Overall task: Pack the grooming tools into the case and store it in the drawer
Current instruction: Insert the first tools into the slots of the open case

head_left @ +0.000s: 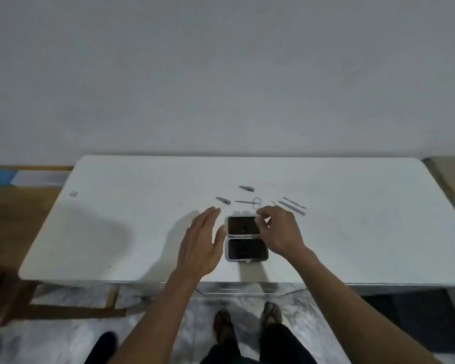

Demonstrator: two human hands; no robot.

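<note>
A small black case lies open flat on the white table, both halves facing up and dark inside. Beyond it lie metal grooming tools: one nail clipper, a second nail clipper, small scissors and thin metal picks. My left hand hovers flat with fingers apart just left of the case, holding nothing. My right hand is over the case's right edge, fingers curled and pinched near the far half's corner; whether it holds anything is unclear.
A drawer front shows under the table's near edge. A small pale object sits at the table's far left. My feet stand on a marbled floor. A wooden frame stands at lower left.
</note>
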